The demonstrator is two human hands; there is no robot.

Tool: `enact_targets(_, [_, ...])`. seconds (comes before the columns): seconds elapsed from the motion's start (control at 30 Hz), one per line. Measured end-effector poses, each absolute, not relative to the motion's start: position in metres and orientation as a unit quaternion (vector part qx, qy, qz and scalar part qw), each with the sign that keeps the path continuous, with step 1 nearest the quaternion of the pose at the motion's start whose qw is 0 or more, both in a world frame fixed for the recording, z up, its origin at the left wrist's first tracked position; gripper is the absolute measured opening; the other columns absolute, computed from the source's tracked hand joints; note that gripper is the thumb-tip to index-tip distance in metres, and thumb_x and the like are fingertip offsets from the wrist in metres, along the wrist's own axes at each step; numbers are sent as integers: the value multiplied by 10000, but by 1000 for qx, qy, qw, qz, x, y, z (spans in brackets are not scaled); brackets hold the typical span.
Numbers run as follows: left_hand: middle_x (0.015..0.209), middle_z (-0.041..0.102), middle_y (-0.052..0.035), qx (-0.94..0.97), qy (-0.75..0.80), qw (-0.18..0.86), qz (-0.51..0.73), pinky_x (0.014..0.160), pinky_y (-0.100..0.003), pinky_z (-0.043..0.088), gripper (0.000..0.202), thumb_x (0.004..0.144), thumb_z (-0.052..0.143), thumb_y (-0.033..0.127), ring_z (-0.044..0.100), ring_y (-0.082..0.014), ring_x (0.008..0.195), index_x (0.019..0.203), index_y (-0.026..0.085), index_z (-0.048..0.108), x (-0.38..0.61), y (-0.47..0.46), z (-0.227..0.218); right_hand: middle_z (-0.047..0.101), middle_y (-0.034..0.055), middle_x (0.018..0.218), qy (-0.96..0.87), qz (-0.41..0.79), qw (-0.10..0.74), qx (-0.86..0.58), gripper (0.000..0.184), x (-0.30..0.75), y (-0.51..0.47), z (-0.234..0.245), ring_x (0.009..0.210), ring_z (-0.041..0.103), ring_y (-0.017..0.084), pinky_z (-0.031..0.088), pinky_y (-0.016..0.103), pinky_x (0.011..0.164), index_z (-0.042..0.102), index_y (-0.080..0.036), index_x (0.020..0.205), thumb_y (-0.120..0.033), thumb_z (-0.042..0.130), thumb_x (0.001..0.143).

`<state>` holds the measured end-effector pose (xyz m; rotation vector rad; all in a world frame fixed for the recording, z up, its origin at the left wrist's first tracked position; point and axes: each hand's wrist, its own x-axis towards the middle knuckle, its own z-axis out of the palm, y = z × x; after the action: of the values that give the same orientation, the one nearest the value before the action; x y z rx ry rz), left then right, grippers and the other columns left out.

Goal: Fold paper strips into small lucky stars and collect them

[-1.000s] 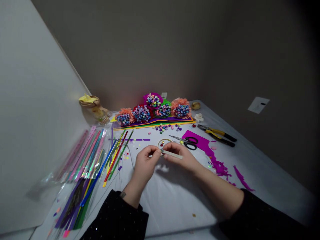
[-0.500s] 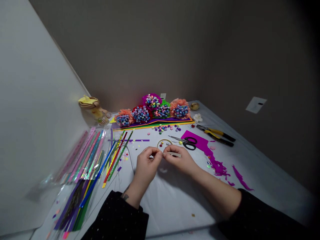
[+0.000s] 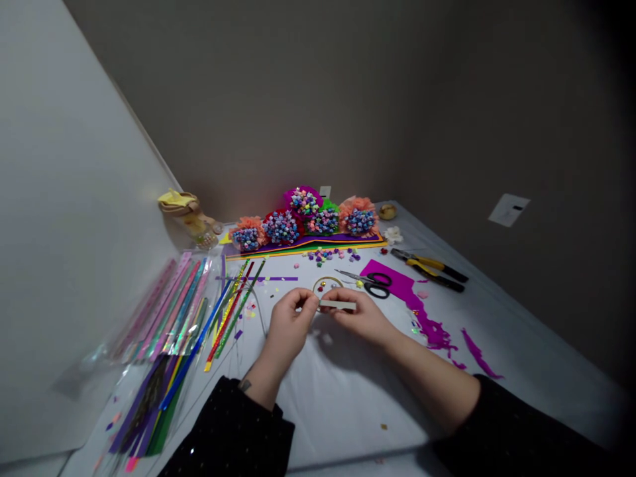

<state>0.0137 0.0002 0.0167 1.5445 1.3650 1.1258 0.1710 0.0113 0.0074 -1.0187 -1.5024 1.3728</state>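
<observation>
My left hand (image 3: 291, 322) and my right hand (image 3: 358, 317) meet at the middle of the white-covered table (image 3: 348, 391), fingertips close together. Between them is a narrow white paper strip (image 3: 338, 305), pinched at its left end by my left fingers and held from below by my right fingers. Behind the strip stands a thin gold wire hoop (image 3: 328, 283) with small red and gold pieces inside it. Its lower part is hidden by my hands.
Black-handled scissors (image 3: 370, 281) lie on a magenta sheet (image 3: 387, 278), and yellow-handled pliers (image 3: 430, 267) lie to the right. Paper-star bouquets (image 3: 303, 222) stand at the back. Coloured strips (image 3: 228, 315) and plastic packets (image 3: 163, 311) lie left.
The white strip now lies nearly level and shows more of its length between my fingers. My hands have shifted only slightly, and the view has moved a little.
</observation>
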Motion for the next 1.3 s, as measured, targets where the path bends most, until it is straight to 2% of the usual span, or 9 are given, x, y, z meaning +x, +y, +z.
enact_targets(0.07, [702, 605, 1, 606, 530, 394, 443, 641, -220, 427, 163, 800, 554, 299, 547, -130, 679, 751, 153, 604, 12, 1, 18, 611, 29, 755, -590, 567, 420, -391, 159, 172, 13, 8, 684, 540, 155, 406, 243, 607, 625, -166, 785, -249, 594, 654])
enact_targets(0.2, [698, 627, -6, 610, 520, 407, 438, 651, -226, 437, 151, 790, 565, 281, 564, -134, 682, 737, 151, 620, 11, 1, 22, 485, -27, 545, -556, 611, 412, -383, 203, 171, 15, 3, 468, 393, 93, 293, 215, 461, 596, -158, 717, -354, 643, 691])
enact_targets(0.37, [708, 648, -12, 596, 519, 423, 443, 583, -218, 438, 81, 731, 597, 224, 567, -125, 628, 727, 153, 637, 12, -1, 22, 430, -48, 479, -532, 618, 423, -395, 268, 168, 15, -7, 427, 343, 83, 242, 217, 434, 588, -156, 696, -417, 645, 719])
enact_targets(0.47, [714, 657, -17, 588, 524, 423, 448, 544, -215, 433, 81, 709, 606, 214, 565, -125, 602, 738, 154, 653, 13, -2, 18, 439, -45, 503, -540, 590, 439, -409, 242, 166, 15, -8, 446, 343, 83, 250, 219, 446, 578, -157, 676, -387, 643, 712])
enact_targets(0.6, [668, 647, -25, 586, 539, 424, 432, 510, -221, 426, 171, 761, 559, 273, 563, -133, 574, 739, 146, 673, 18, -2, 15, 473, -33, 552, -551, 544, 470, -424, 195, 164, 15, -5, 496, 379, 96, 295, 225, 490, 552, -165, 652, -344, 598, 712])
enact_targets(0.7, [672, 654, -20, 588, 551, 414, 424, 565, -232, 443, 146, 745, 584, 260, 578, -141, 613, 740, 145, 673, 20, -1, 15, 513, -18, 603, -557, 515, 479, -442, 159, 164, 16, -3, 554, 435, 115, 338, 234, 541, 541, -167, 651, -317, 558, 704])
enact_targets(0.87, [532, 573, 11, 619, 555, 374, 411, 519, -226, 394, 267, 767, 598, 344, 521, -122, 536, 588, 147, 613, 17, -2, 18, 500, -22, 586, -579, 452, 479, -479, 109, 166, 18, -5, 562, 443, 126, 351, 236, 547, 520, -175, 630, -265, 501, 688])
enact_targets(1.07, [765, 669, -41, 706, 515, 200, 444, 624, -243, 436, 122, 811, 574, 235, 596, -152, 729, 767, 168, 666, 15, -5, 16, 530, -4, 618, -646, 367, 457, -489, 106, 166, 14, -6, 595, 478, 138, 361, 237, 560, 522, -176, 629, -223, 486, 717])
enact_targets(1.3, [771, 663, -41, 737, 522, 182, 389, 673, -265, 441, 138, 836, 534, 226, 597, -166, 760, 776, 178, 648, 12, -2, 11, 544, 1, 627, -697, 308, 451, -465, 111, 165, 11, -4, 604, 495, 138, 364, 236, 572, 535, -177, 643, -181, 487, 743])
